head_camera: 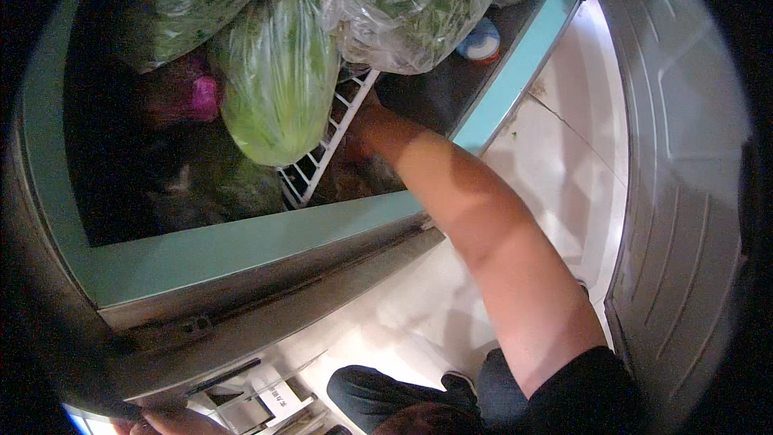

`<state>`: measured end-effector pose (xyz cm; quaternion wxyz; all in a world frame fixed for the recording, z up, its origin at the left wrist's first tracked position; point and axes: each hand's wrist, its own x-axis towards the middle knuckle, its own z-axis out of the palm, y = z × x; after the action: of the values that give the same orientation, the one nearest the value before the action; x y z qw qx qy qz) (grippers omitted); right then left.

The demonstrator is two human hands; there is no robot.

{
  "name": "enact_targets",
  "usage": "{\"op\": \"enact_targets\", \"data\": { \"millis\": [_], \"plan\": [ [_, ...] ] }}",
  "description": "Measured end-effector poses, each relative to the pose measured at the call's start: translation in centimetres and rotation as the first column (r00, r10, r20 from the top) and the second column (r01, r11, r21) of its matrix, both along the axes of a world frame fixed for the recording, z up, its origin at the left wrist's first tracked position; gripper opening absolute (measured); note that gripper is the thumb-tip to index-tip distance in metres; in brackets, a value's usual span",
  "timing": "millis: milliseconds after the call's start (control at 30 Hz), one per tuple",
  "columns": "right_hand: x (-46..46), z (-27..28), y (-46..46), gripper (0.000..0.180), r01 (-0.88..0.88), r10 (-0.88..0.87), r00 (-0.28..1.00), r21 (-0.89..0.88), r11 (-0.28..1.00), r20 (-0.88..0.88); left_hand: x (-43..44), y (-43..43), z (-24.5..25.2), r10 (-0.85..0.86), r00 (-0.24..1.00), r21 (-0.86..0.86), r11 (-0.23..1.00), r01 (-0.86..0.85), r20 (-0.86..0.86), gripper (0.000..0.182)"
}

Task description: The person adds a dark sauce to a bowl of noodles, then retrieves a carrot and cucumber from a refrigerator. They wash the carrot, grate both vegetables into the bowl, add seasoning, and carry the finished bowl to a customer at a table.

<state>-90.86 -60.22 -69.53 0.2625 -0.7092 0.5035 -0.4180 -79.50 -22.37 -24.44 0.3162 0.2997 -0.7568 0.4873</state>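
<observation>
My right arm reaches over the pale turquoise rim (253, 229) of an open refrigerator cabinet. My right hand (361, 133) is in shadow inside, beside a white coated wire rack (341, 130); its fingers are mostly hidden, so any hold is unclear. Just left of the rack, a long pale-green vegetable (281, 96) lies in a clear plastic bag. Larger clear bags of leafy greens (410, 6) rest above it. At the bottom left, my left hand (181, 422) is partly cut off at the edge of a dark metal panel (133, 374); its grip cannot be made out.
A grey ribbed door panel (682, 151) stands along the right. Inside are another bag of greens (193, 6), a bright pink item (205, 98) and a blue-and-white round item (480, 41). Pale floor tiles (543, 151) show below, with a white box bearing writing (275, 396).
</observation>
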Motion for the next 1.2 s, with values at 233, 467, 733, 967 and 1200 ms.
{"op": "enact_targets", "data": {
  "millis": [233, 467, 733, 967, 1200],
  "plan": [
    [-2.6, 1.0, 1.8, 0.039, 0.001, 0.018, 0.994, 0.175, 0.985, -0.106, 0.6, 0.9, -1.2, 0.082, 0.985, 0.011, 0.997, -0.081, -0.151, 0.037],
    [-11.1, 2.4, 7.4, 0.040, 0.021, -0.045, 0.979, 0.118, 0.993, 0.201, 5.3, 2.5, 0.1, 0.008, 0.998, -0.066, 0.998, -0.012, -0.056, 0.024],
    [-21.6, 3.3, 14.2, 0.039, -0.024, -0.287, 0.621, 0.384, 0.923, 0.729, 0.0, 3.1, -4.4, -0.174, 0.965, 0.338, 0.912, 0.232, -0.195, 0.020],
    [-23.5, 1.1, 17.5, 0.042, -0.034, -0.164, 0.848, 0.361, 0.932, 0.503, -17.7, -3.7, -30.3, 0.129, 0.933, 0.931, 0.194, 0.309, -0.336, 0.041],
    [-24.2, 3.8, 18.4, 0.031, 0.334, -0.332, 0.942, -0.049, 0.941, 0.048, -19.9, -17.4, -39.4, 0.658, 0.606, 0.888, 0.251, 0.385, -0.448, 0.047]
  ]
}}
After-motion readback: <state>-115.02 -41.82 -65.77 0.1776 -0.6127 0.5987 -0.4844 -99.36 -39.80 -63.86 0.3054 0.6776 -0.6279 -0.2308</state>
